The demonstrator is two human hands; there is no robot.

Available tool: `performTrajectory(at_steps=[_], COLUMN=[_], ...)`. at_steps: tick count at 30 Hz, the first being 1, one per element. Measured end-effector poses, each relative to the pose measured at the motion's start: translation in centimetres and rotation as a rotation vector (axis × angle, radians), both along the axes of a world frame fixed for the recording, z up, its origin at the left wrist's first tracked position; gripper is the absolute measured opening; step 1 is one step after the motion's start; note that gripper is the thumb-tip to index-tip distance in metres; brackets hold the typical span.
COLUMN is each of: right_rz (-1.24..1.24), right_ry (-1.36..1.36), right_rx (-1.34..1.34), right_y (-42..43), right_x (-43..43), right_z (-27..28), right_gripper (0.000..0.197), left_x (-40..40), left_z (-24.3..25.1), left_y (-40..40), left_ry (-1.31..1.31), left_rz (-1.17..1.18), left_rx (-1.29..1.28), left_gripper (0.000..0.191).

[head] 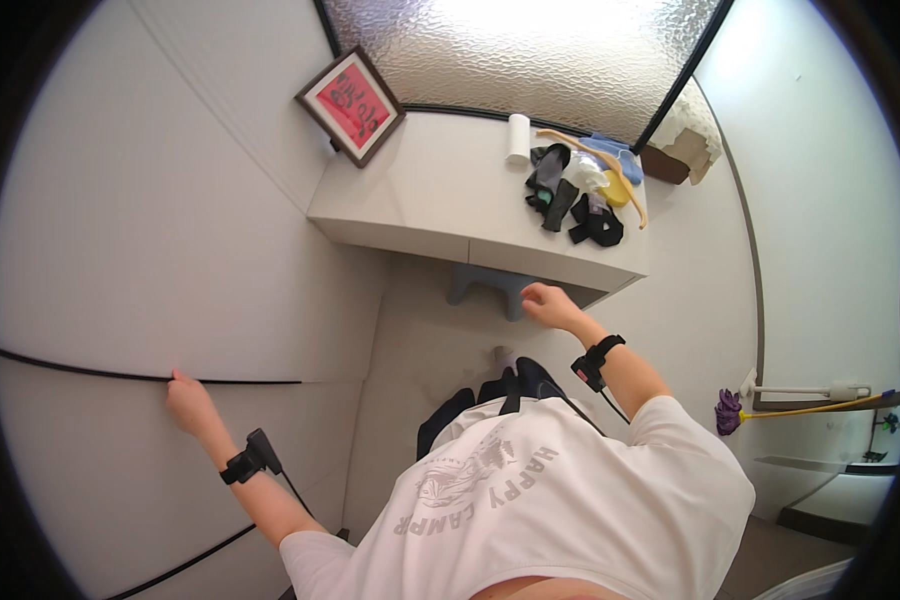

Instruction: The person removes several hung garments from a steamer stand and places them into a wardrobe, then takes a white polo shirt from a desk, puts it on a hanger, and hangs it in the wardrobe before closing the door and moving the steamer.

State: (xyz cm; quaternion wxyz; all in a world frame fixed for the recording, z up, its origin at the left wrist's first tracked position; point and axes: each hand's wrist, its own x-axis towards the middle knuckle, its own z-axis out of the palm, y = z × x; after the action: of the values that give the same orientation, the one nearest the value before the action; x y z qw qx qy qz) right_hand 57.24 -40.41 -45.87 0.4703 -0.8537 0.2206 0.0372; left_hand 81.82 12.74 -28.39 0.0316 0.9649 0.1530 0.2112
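My left hand (pixel 189 401) is at the long black edge strip (pixel 247 382) of a white cabinet door (pixel 195 300), its fingertips hooked over the strip. My right hand (pixel 549 304) hangs in the air just in front of the white countertop's edge, fingers loosely curled, with no object seen in it. On the white counter (pixel 435 172) lie dark folded cloth items (pixel 551 180), a black cloth piece (pixel 600 221), a wooden clothes hanger (pixel 604 157), a blue cloth (pixel 615 154), a yellow round item (pixel 615 189), crumpled clear plastic (pixel 589 171) and a white roll (pixel 518 139).
A framed red picture (pixel 352 105) stands at the counter's left end. Under the counter is a blue-grey plastic stool (pixel 487 281). A textured glass panel (pixel 525 52) rises behind. To the right are a purple mop head (pixel 728 412) with a yellow handle and a doorway.
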Motion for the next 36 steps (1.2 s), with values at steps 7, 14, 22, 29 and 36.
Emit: performTrajectory(at_steps=[7,14,22,29,36], right_rz=[-0.627,-0.726,-0.784,-0.923,-0.886], right_ry=[-0.423,-0.264,-0.019,-0.146,-0.416], right_rx=[-0.448,-0.849,-0.250,0.076,0.318], right_y=[-13.7,-25.1,-30.9,-29.6,-24.3], right_x=[-1.6,-3.3,-1.5,-0.7,-1.0], right_z=[2.8,0.1,-4.9,-2.6,3.9], right_gripper=[0.017,0.031,0.039,0.038,0.039], left_x=[1.7,2.9,2.6,2.8,2.7], left_z=[-1.0,-0.7,0.4,-0.3,-0.8], left_y=[2.6,2.8,0.4,3.0,1.7], left_ry=[0.077,0.107,0.134,0.084,0.039], left_rz=[0.111,0.158,0.293,0.325,0.244], left_rx=[-0.085,-0.182,-0.452,-0.586,-0.507], left_gripper=[0.052,0.051,0.043,0.037,0.040])
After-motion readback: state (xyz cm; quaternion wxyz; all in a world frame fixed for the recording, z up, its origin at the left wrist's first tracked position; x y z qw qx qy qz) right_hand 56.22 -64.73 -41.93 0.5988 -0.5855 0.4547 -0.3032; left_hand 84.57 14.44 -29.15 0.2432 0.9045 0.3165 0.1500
